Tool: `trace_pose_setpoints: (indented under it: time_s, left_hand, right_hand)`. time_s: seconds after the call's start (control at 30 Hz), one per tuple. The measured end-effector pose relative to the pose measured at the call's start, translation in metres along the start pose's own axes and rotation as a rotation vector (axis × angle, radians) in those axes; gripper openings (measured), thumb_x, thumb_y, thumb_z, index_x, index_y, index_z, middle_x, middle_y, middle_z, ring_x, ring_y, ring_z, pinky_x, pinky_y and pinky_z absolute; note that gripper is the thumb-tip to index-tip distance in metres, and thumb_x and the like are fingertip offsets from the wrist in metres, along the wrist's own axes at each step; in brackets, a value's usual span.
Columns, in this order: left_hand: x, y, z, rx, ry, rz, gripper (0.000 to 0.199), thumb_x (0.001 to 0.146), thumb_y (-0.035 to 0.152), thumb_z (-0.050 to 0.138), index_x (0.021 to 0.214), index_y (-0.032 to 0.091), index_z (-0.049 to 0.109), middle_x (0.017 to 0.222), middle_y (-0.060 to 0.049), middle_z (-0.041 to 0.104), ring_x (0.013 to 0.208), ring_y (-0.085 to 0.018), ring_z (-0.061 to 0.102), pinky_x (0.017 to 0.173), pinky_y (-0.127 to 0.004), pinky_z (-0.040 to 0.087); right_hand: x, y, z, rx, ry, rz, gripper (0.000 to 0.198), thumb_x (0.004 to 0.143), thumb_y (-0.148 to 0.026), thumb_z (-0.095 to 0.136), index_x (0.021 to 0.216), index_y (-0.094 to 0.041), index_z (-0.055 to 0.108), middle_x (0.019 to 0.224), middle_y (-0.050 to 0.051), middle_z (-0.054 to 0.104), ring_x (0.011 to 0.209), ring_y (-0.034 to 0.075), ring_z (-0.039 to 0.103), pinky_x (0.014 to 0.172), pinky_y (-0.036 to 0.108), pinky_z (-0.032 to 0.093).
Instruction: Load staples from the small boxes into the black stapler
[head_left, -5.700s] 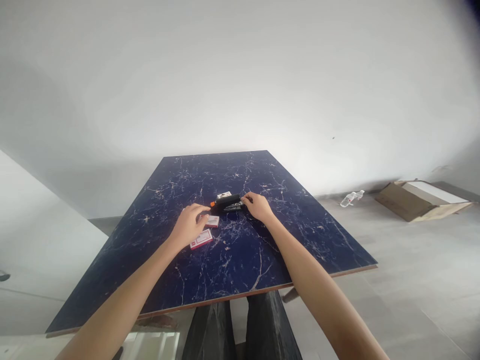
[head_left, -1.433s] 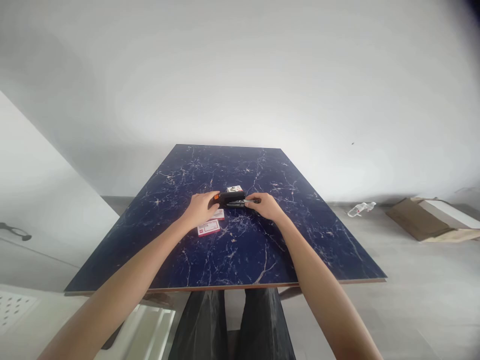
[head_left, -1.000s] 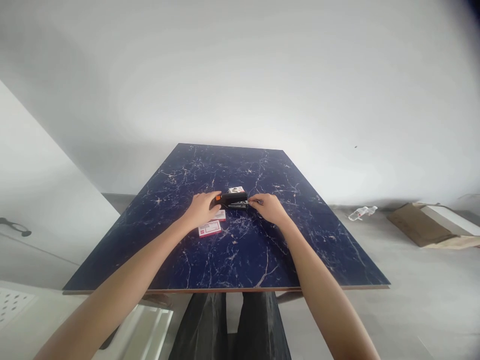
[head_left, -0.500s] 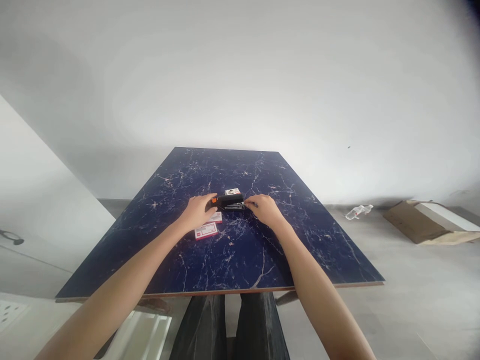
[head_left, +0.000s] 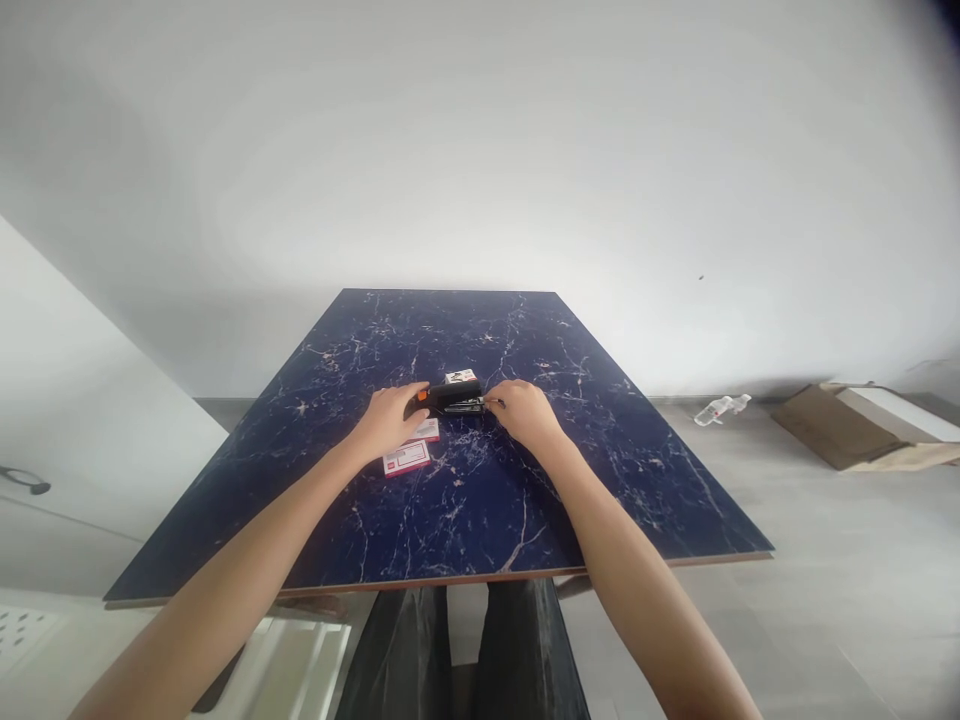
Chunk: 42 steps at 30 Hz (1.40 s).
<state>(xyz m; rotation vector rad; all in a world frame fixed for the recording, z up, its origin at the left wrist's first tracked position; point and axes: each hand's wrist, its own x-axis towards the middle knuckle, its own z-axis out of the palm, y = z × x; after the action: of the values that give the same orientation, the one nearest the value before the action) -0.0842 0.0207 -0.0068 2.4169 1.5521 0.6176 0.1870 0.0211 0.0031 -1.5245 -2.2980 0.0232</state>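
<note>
A black stapler (head_left: pixel 459 393) with an orange mark lies crosswise on the table, its upper arm raised a little from the metal part below. My left hand (head_left: pixel 388 415) is closed around its left, hinge end, thumb on the near side and fingers on the far side. At the right end of the stapler my right hand (head_left: pixel 523 408) is closed in a pinch. A small dark bit shows at those fingertips, too small to name. Two flat red-and-white boxes, the nearer box (head_left: pixel 406 459) and the farther box (head_left: pixel 427 430), lie beside my left hand. Behind the stapler is a white box (head_left: pixel 460 376).
The blue marbled table (head_left: pixel 465 530) stands against a pale wall. On the floor to the right lie a clear plastic bottle (head_left: pixel 721 408) and an open cardboard box (head_left: pixel 847 430). A white slatted stool or seat (head_left: pixel 300 670) is below the table's front left.
The view has shifted slightly. My left hand still holds the stapler, and my right fingers stay pinched at its right end, having moved only slightly.
</note>
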Motion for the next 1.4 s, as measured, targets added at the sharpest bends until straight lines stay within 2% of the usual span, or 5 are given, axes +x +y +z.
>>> trace_pose_setpoints:
  time_s: [0.23,0.47,0.8,1.0,1.4]
  left_hand:
    - [-0.002,-0.001,0.0,0.009,0.019,-0.002,0.051,0.096,0.041,0.051,0.144,0.024,0.052,0.139,-0.01,0.063,0.127,-0.033,0.057,0.109,-0.051,0.041]
    - [-0.002,-0.002,0.001,0.002,0.003,-0.012,0.053,0.096,0.044,0.05,0.146,0.025,0.05,0.141,-0.01,0.061,0.129,-0.033,0.055,0.109,-0.052,0.04]
    - [0.0,-0.001,0.001,0.027,0.019,-0.005,0.051,0.096,0.042,0.05,0.143,0.024,0.053,0.14,-0.01,0.062,0.127,-0.034,0.057,0.107,-0.052,0.043]
    - [-0.001,0.0,0.0,0.013,0.007,0.004,0.051,0.096,0.041,0.05,0.143,0.022,0.053,0.14,-0.011,0.062,0.128,-0.032,0.057,0.108,-0.05,0.043]
    - [0.0,0.002,-0.001,0.029,-0.004,0.016,0.05,0.097,0.04,0.049,0.143,0.022,0.052,0.138,-0.011,0.062,0.126,-0.032,0.058,0.107,-0.051,0.042]
  right_hand:
    - [-0.006,-0.019,0.005,-0.139,-0.007,0.016,0.028,0.098,-0.021,0.048,0.087,-0.019,0.074,0.091,0.01,0.071,0.081,0.02,0.065,0.07,0.028,0.044]
    - [-0.005,-0.012,0.018,0.109,0.149,0.156,0.02,0.093,-0.024,0.057,0.091,-0.024,0.077,0.103,0.005,0.074,0.089,0.02,0.067,0.078,0.028,0.048]
    - [-0.001,-0.007,0.011,0.266,0.147,0.24,0.016,0.084,-0.02,0.066,0.088,-0.027,0.08,0.098,0.003,0.077,0.091,0.022,0.069,0.084,0.031,0.051]
    - [-0.002,0.002,0.007,0.323,0.145,0.281,0.029,0.079,-0.008,0.058,0.083,-0.026,0.08,0.094,0.001,0.077,0.086,0.02,0.069,0.084,0.029,0.052]
    - [-0.005,0.001,0.004,0.21,0.136,0.097,0.018,0.083,-0.017,0.068,0.099,-0.023,0.076,0.107,0.006,0.071,0.099,0.023,0.059,0.091,0.034,0.046]
